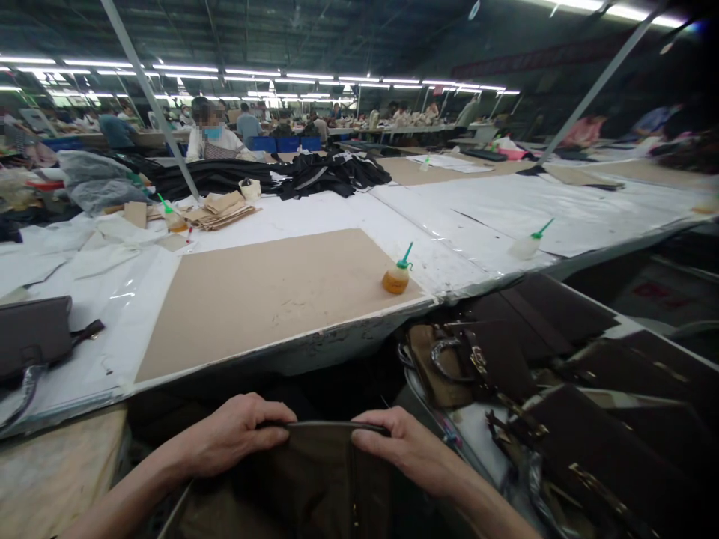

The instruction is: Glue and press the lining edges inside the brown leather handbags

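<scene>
Low in the head view, my left hand [236, 434] and my right hand [407, 445] both curl their fingers over the top edge of a dark brown leather bag piece [320, 479] held in front of me, below the table's front edge. Each hand is closed on that edge, left hand at its left end, right hand at its right end. Just beyond, on the white worktable [112, 299], lies a tan cardboard mat [264, 292] with a small amber glue bottle [396, 277] with a green nozzle at its right corner.
A bin at the right holds several dark brown bag parts [562, 389] with metal fittings. A dark bag [31, 337] lies at the table's left edge. Further back are tan pieces [222, 209], black fabric [331, 174], another glue bottle [528, 243] and a seated masked person [210, 138].
</scene>
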A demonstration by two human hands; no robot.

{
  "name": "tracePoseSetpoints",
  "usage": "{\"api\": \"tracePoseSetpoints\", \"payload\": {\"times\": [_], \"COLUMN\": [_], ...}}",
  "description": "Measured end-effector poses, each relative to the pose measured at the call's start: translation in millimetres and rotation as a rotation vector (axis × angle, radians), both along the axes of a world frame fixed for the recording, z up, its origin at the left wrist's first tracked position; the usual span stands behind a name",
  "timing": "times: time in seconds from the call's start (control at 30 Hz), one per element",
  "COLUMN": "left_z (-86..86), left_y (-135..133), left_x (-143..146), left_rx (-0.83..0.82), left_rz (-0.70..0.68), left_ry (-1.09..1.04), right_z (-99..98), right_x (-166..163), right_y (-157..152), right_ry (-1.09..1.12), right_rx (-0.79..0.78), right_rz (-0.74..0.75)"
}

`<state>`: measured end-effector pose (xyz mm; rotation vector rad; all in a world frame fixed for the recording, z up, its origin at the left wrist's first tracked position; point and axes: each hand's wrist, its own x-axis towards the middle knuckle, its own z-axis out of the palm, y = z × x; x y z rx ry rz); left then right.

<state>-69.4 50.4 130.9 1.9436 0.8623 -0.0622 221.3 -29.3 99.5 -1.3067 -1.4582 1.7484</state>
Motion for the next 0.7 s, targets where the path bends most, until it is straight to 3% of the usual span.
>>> {"api": "tracePoseSetpoints", "payload": {"times": [0.3, 0.5, 0.7], "left_z": [4.1, 3.7, 5.7], "left_y": [-2.2, -4.8, -7.7], "left_x": [-0.6, 1.5, -0.5], "left_rx": [0.035, 0.065, 0.070], "left_rz": [0.024, 0.013, 0.058], "left_ry": [0.023, 0.024, 0.023], "right_z": [4.3, 26.7, 38.3], "right_x": [-5.3, -12.0, -59.7], "right_y": [0.0, 23.6, 50.6], "right_ry": [-0.109, -0.313, -0.670], "right_rx": [0.079, 0.164, 0.486], "right_rz": [-0.031, 0.264, 0.548]}}
